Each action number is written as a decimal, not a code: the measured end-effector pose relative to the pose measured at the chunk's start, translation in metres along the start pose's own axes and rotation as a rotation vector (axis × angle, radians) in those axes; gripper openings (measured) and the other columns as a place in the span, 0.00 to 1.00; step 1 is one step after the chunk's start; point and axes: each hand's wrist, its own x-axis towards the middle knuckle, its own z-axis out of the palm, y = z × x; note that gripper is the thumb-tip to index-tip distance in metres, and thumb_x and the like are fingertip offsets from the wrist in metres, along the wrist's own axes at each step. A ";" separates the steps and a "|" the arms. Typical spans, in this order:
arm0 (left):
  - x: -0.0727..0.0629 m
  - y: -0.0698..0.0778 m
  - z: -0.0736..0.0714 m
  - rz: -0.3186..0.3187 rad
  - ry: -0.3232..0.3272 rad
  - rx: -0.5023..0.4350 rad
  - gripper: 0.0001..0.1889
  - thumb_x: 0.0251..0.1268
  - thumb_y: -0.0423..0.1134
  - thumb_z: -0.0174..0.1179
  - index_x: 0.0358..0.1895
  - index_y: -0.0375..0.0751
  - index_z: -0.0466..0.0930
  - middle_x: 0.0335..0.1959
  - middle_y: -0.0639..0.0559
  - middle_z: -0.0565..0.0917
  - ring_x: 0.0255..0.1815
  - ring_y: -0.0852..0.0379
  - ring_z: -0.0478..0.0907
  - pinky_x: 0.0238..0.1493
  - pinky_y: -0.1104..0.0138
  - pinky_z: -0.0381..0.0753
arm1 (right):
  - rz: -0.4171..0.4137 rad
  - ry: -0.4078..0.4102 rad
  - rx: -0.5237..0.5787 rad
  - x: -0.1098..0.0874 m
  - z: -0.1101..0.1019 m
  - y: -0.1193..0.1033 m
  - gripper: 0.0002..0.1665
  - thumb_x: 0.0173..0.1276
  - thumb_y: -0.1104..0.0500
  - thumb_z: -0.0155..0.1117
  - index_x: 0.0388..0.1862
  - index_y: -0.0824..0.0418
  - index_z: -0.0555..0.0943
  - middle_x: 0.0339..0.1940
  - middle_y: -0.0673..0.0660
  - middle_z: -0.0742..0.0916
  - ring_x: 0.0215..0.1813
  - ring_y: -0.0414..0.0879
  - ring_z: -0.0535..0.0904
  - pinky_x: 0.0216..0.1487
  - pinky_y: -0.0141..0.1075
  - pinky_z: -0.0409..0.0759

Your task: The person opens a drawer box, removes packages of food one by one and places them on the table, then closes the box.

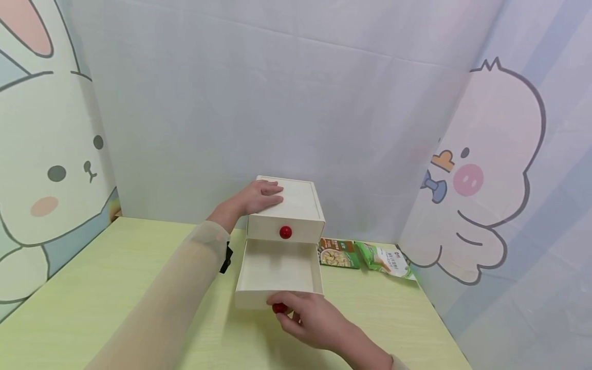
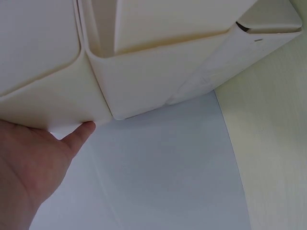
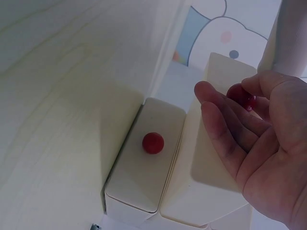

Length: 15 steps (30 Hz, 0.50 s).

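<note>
An open white drawer [image 1: 279, 267] juts toward the person from a white box-shaped cabinet [image 1: 298, 198], its round red knob [image 1: 279, 308] pinched in the right hand's [image 1: 316, 319] fingers.
The cabinet stands on a pale yellow-green wood-grain surface [image 1: 139, 257] before a pale grey fabric backdrop [image 1: 277, 103]; a brown-and-green printed packet [image 1: 339, 257] and a green-and-white printed packet [image 1: 387, 261] lie to its right; the left hand [image 1: 256, 197] rests on top, fingers extended, slightly apart, its beige sleeve [image 1: 171, 288] left of the drawer.

Drawer unit [image 1: 300, 200], packets [image 1: 339, 257] on yellow table [image 1: 139, 272]
</note>
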 end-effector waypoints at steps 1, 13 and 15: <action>0.000 0.000 0.000 -0.001 0.000 -0.001 0.32 0.84 0.54 0.57 0.83 0.46 0.72 0.90 0.47 0.62 0.94 0.41 0.48 0.91 0.42 0.50 | 0.000 0.001 0.000 0.001 0.000 0.000 0.17 0.80 0.61 0.69 0.64 0.51 0.84 0.47 0.46 0.93 0.47 0.28 0.87 0.43 0.18 0.82; -0.002 0.001 0.000 -0.003 0.001 -0.004 0.32 0.84 0.54 0.57 0.83 0.46 0.72 0.90 0.46 0.62 0.94 0.41 0.48 0.91 0.42 0.50 | 0.055 -0.010 0.032 0.009 -0.003 0.005 0.17 0.80 0.62 0.68 0.64 0.51 0.85 0.49 0.47 0.94 0.48 0.31 0.88 0.47 0.26 0.88; -0.002 0.002 0.000 0.000 0.000 0.000 0.32 0.84 0.54 0.57 0.83 0.45 0.72 0.90 0.46 0.62 0.94 0.40 0.48 0.91 0.42 0.50 | 0.062 -0.013 0.047 0.011 -0.004 0.006 0.17 0.80 0.62 0.68 0.64 0.52 0.85 0.50 0.49 0.94 0.48 0.31 0.88 0.47 0.27 0.89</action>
